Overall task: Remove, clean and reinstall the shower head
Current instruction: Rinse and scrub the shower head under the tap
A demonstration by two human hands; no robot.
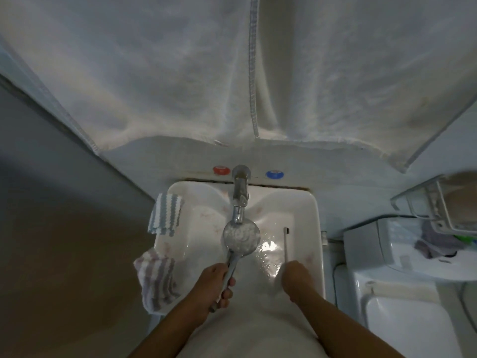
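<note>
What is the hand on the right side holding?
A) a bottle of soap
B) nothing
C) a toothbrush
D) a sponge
C: the right hand grips the handle of a thin white toothbrush that sticks up over the sink, while the left hand holds the shower head under the tap.

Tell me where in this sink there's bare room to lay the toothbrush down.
Free: the basin floor right of the shower head, toward the sink's right wall, though wet. Crowded: the left rim, taken by the zigzag cloth and striped cloth; the centre, under the tap. The right hand holds the toothbrush.
</note>
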